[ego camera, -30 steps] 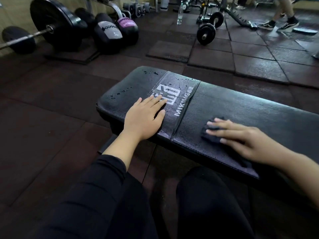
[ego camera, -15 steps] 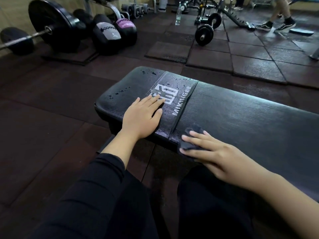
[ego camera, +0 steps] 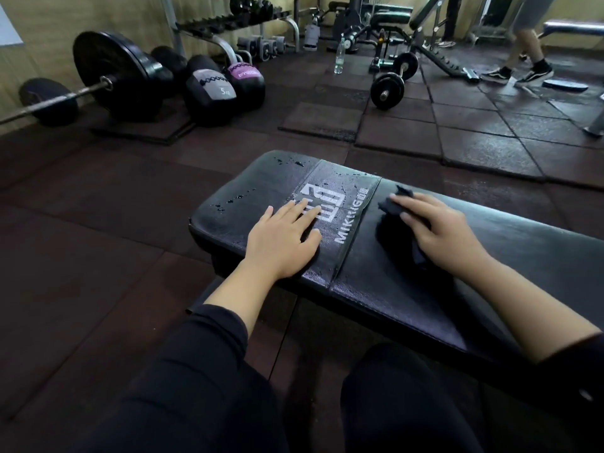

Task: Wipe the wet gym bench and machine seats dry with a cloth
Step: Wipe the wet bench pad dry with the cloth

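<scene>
Bench (ego camera: 457, 276): a long, flat pad of black grained leatherette with stitched seams and rounded corners, running from centre to right edge. A woven grey band with a white logo crosses it near its left end.
Water: small beads scattered on the pad's left end and on the band.
Left hand (ego camera: 283, 240): lies flat, palm down, fingers straight and together, pressing on the bench's left end with fingertips over the logo. It holds nothing.
Right hand (ego camera: 439, 232): fingers straight and spread, pressing the cloth flat against the bench, just right of the band.
Cloth (ego camera: 394, 204): dark, soft and crumpled, peeking out ahead of and beneath the right fingers.
Floor (ego camera: 98, 240): square rubber tiles, dark brown, matte.
Barbell (ego camera: 108, 80): steel bar with thick round black plates, far left.
Balls (ego camera: 212, 89): round stitched medicine balls beside the barbell.
</scene>
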Motion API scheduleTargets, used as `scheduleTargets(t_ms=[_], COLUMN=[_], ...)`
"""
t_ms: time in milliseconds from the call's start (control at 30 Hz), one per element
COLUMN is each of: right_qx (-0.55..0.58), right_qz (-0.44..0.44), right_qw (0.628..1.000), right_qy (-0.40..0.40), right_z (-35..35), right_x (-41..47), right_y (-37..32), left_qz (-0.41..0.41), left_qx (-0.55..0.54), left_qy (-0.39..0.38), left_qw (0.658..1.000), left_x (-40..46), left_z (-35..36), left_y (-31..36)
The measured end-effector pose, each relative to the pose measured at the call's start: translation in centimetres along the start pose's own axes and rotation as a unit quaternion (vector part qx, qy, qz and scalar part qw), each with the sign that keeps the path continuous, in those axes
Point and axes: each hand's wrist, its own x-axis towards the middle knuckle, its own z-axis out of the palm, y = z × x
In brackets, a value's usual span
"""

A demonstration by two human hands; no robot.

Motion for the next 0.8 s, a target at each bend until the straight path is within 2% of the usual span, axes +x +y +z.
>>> scheduleTargets(t_ms=[133, 200, 267, 400, 567, 800], right_qx=[0.029, 0.032, 0.015, -0.066, -0.059, -0.081], right_qz=[-0.004, 0.011, 0.027, 0.052, 0.054, 0.029], right_qw=[0.998, 0.997, 0.999, 0.984, 0.984, 0.975], right_qy=[0.063, 0.069, 0.014, -0.154, -0.159, -0.205], right_z=[2.6, 3.6, 4.7, 6.6, 6.7, 6.7], right_x=[4.8, 6.8, 8.1, 8.3, 8.3, 9.3], right_y=[-2.3, -3.3, -3.7, -3.0, -2.6, -2.1], left_qz=[-0.009, -0.014, -0.022, -0.03, -0.031, -0.034], left_qx=[0.001, -0.006, -0.004, 0.006, 0.002, 0.009], left_qy=[-0.01, -0.01, -0.009, -0.007, -0.013, -0.023], left_qw=[1.0, 1.0, 1.0, 1.0, 0.999, 0.999], left_x=[1.2, 1.9, 2.4, 2.8, 3.1, 4.5], left_z=[-0.2, -0.3, -0.3, -0.2, -0.4, -0.4], left_y=[-0.2, -0.3, -0.4, -0.3, -0.4, -0.8])
